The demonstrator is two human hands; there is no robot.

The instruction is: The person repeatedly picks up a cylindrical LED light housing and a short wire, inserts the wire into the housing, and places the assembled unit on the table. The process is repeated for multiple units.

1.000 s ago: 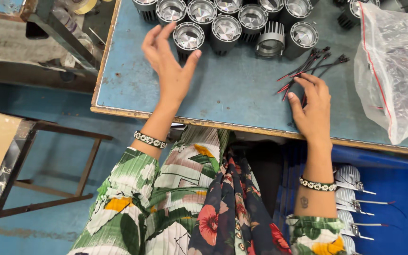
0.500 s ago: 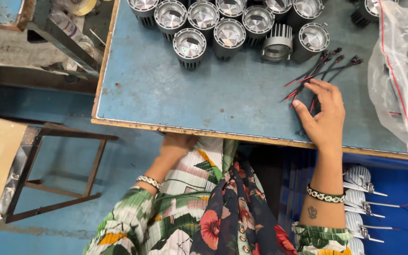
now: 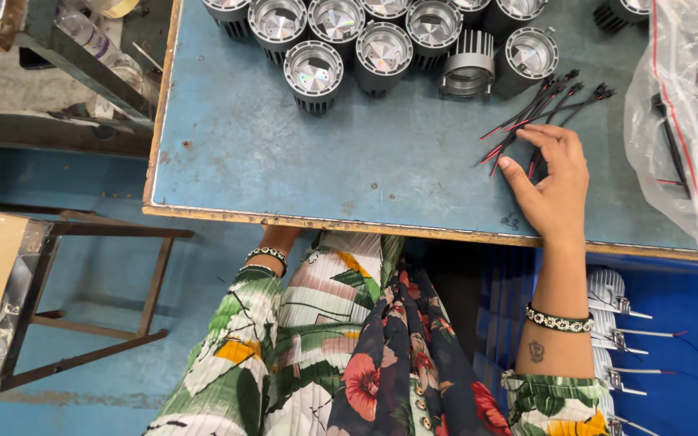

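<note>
Thin red-and-black wires [image 3: 539,113] near the desk's [image 3: 284,161] right edge look light and limp; your right hand [image 3: 555,182], fingers loosely open, touches them ungripped, so pinch them mid-bundle, while your left hand's grip under the desk's near edge cannot be told.

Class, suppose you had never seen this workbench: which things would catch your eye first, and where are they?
The cluster of round grey lamp housings with shiny reflectors crowds the far edge of the blue table. Nearer, the right hand rests on the table, fingers touching a bundle of red and black wires. A clear plastic bag lies at the right.
</note>
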